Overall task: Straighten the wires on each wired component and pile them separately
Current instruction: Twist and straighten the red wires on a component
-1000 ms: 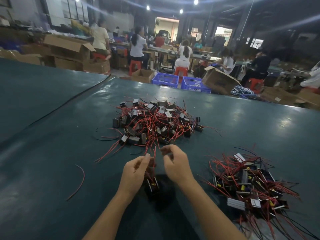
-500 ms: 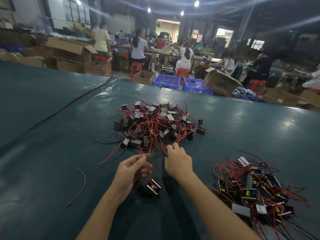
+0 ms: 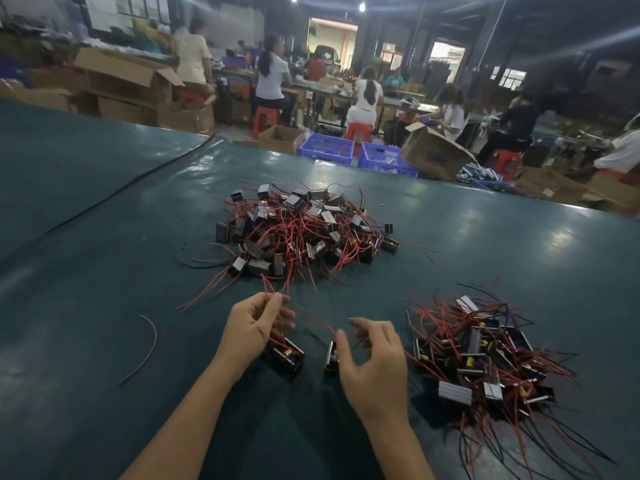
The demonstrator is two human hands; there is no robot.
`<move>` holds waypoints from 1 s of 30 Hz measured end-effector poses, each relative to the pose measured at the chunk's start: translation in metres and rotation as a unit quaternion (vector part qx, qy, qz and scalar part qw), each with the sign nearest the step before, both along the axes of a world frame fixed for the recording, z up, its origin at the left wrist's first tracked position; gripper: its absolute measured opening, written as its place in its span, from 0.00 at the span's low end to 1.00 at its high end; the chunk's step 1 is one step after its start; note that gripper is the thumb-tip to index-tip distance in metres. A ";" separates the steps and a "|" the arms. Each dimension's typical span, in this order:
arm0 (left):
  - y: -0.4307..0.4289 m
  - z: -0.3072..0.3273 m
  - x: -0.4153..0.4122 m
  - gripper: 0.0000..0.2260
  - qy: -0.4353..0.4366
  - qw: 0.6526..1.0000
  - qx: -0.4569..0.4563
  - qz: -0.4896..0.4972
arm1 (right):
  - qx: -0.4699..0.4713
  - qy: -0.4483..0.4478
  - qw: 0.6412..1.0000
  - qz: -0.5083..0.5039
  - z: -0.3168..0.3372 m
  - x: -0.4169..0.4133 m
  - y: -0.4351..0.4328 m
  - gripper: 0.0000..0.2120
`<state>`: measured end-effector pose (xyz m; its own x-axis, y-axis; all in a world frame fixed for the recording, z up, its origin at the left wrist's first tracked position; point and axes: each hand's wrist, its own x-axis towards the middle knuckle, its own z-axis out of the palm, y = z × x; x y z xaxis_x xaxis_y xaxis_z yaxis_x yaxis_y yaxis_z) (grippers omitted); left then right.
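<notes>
Red wire [image 3: 267,306] of a component [image 3: 288,355] at lower centre is pinched by the left hand [image 3: 254,329]. A second component [image 3: 331,356] is seen just beside the half-curled right hand [image 3: 375,362]; whether anything is held there cannot be told. A tangled pile [image 3: 298,230] is seen at centre, a second pile [image 3: 485,358] at lower right.

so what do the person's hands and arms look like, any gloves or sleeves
The left hand and right hand are bare, no gloves. Both forearms are bare too, with no sleeve in view. No ring, watch or bracelet shows.
</notes>
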<state>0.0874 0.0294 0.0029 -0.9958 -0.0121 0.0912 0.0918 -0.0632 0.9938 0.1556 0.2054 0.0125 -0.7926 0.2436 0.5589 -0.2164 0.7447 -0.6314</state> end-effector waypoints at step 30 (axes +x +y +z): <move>0.019 0.009 0.017 0.14 -0.068 0.991 0.102 -0.055 | -0.435 0.085 0.896 -0.005 0.001 0.000 0.016 0.16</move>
<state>0.1047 0.0479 0.0122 -0.9951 0.0920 -0.0374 -0.0608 -0.2669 0.9618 0.1552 0.2214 0.0132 -0.7088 0.6530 0.2667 -0.3611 -0.0111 -0.9325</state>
